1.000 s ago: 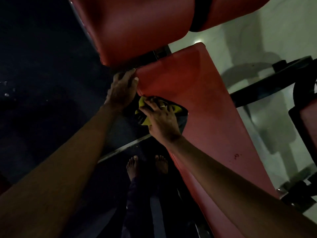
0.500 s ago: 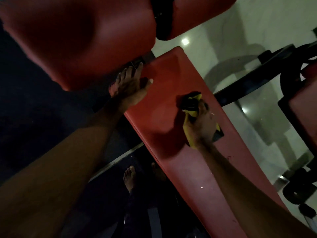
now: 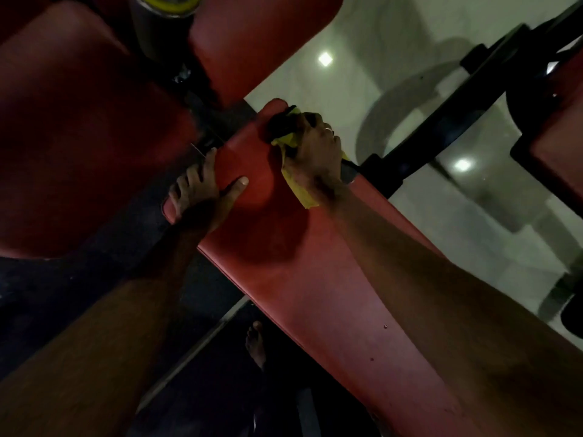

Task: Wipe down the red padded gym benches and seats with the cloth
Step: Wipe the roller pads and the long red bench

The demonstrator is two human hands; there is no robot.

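Note:
A long red padded bench (image 3: 303,279) runs from the middle of the view down to the lower right. My right hand (image 3: 317,152) grips a yellow and dark cloth (image 3: 288,138) and holds it against the bench's far end, near its right edge. My left hand (image 3: 205,193) rests flat on the bench's left corner, fingers straight along the edge and thumb spread onto the pad. Two more red pads hang above: a large red pad (image 3: 79,137) at the left and a smaller red pad (image 3: 252,36) at the top.
A dark metal post with a yellow ring (image 3: 164,23) stands between the upper pads. A black frame bar (image 3: 441,121) crosses the pale tiled floor (image 3: 378,58) at right, beside another red pad (image 3: 558,127). My bare foot (image 3: 255,345) stands on dark flooring under the bench.
My right hand has slid the cloth from the bench's left edge across and up to its far end. My left hand has moved from gripping the end edge to lying flat on the corner.

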